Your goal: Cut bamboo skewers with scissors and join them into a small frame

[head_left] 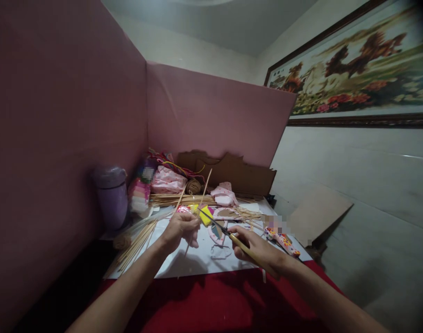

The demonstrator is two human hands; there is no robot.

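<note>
View from the head camera, as I read it remotely. My left hand (180,229) is closed, its fingers pinching a thin, pale bamboo stick (207,182) that slants up and away from the fist. My right hand (258,252) is wrapped around the light wooden handle of a knife (214,222). Its dark, narrow blade points at the stick and reaches it just beside the left fingertips. Both hands are above a smooth white sheet (197,263) on the red-clothed counter (214,300). Behind them are a flat bundle of sticks (177,200), a round twine ball (193,186), a yellow foam piece (206,215) and brown cardboard (239,175). At the far left stands a purple lidded jar (110,196); I cannot tell what it contains.
</note>
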